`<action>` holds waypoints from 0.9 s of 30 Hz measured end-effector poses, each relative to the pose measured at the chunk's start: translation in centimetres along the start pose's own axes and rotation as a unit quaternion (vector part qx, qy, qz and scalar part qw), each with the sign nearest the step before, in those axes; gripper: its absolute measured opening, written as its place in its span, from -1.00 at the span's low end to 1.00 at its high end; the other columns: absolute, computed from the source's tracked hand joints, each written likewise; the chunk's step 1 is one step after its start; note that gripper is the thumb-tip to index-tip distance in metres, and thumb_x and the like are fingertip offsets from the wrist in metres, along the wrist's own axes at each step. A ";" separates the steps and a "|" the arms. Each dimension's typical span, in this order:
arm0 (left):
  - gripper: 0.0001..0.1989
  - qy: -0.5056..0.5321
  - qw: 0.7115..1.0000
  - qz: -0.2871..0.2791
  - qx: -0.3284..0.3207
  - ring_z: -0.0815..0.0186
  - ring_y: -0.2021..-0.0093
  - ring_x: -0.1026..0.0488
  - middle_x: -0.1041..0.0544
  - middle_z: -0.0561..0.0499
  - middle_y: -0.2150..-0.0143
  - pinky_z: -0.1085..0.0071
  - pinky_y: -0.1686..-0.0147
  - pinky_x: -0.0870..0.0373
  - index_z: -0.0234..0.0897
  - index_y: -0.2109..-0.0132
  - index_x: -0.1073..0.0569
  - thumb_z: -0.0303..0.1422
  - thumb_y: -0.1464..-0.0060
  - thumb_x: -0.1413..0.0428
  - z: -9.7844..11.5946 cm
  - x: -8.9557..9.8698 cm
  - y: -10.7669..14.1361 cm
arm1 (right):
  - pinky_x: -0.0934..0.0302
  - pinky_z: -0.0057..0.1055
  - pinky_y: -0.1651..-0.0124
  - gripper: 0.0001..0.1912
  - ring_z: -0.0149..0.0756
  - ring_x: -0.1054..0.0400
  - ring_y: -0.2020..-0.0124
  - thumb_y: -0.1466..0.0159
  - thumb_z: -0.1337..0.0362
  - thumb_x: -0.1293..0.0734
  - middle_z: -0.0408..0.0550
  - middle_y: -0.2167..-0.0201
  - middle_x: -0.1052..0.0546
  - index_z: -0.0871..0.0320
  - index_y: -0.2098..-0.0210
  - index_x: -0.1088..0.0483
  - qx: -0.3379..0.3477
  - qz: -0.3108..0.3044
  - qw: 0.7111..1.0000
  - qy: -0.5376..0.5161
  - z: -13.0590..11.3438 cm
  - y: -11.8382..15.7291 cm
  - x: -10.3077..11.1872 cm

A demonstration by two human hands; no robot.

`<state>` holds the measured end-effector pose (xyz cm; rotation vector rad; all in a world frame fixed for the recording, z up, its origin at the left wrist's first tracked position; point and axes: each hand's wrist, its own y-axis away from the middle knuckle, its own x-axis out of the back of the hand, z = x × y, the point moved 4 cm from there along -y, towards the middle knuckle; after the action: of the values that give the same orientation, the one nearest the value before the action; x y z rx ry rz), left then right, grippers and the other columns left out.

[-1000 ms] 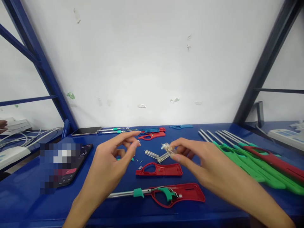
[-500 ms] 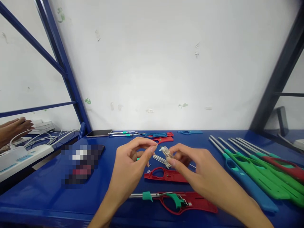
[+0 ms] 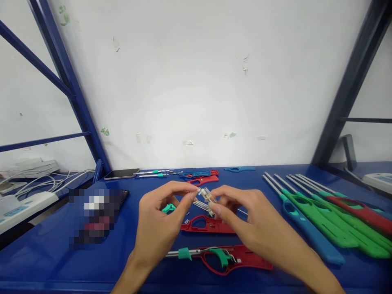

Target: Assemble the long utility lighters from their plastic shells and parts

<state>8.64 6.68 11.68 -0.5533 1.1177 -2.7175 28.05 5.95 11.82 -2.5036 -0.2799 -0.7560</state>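
Note:
Between my hands is a clear plastic lighter fuel tank (image 3: 202,206) with a pale fitting at its upper end. My right hand (image 3: 241,206) pinches the tank between thumb and fingers. The thumb and forefinger of my left hand (image 3: 168,208) are pressed together at the fitting; whatever they hold is too small to make out. Beneath my hands lies a red lighter handle half (image 3: 219,225). Closer to me is another red half (image 3: 254,261) with a metal tube, green trigger (image 3: 223,258) and wires laid in it. A loose green trigger (image 3: 168,208) shows behind my left fingers.
Several long-necked lighters (image 3: 324,224) in blue, green and red lie at right. Metal tubes with wires (image 3: 153,174), blue and red handle halves (image 3: 202,179) and a phone (image 3: 122,174) lie along the back. A power strip (image 3: 36,206) and cables are at left, beside a blue frame post (image 3: 79,110).
My left fingertips have closed in on the tank's fitting, which they were just short of before. The view has shifted slightly right. Another person's hand at far left has gone out of view.

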 end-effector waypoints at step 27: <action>-0.55 -0.121 0.965 0.039 -0.230 0.36 0.41 -0.53 -0.45 0.13 0.45 0.45 0.49 -0.28 -0.15 0.38 -0.02 -0.68 -0.29 -0.08 0.6 -1.1 1.5 | -0.25 -0.30 0.15 -0.73 -0.26 -0.40 0.33 -0.60 0.28 -0.18 -0.12 0.32 -0.60 0.10 0.11 -0.51 0.100 -0.087 0.985 0.112 0.2 0.3 -0.2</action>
<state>9.87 5.53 10.77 -0.8539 1.6617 -2.2420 28.06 5.76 11.40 -2.2038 -0.4740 -1.0175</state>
